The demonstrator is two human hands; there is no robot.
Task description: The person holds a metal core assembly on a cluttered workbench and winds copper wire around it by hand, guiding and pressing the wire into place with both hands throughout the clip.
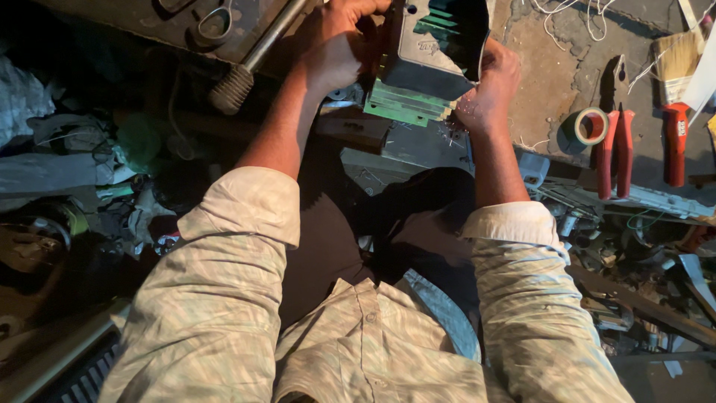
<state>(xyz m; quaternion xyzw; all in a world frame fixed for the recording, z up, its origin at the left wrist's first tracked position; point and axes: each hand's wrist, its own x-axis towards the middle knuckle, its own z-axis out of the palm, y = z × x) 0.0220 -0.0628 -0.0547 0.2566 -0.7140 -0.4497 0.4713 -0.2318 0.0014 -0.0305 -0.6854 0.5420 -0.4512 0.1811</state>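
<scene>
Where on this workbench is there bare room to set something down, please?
One bare patch lies on the bench top between the grey housing in both hands and the tape roll. Right of that, red-handled pliers and a brush crowd it.

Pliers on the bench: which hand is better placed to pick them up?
Right, probably. The right hand grips the metal housing on the side nearest the red-handled pliers, which lie beside the tape roll. The left hand holds the housing's far side and would have to cross over.
</scene>
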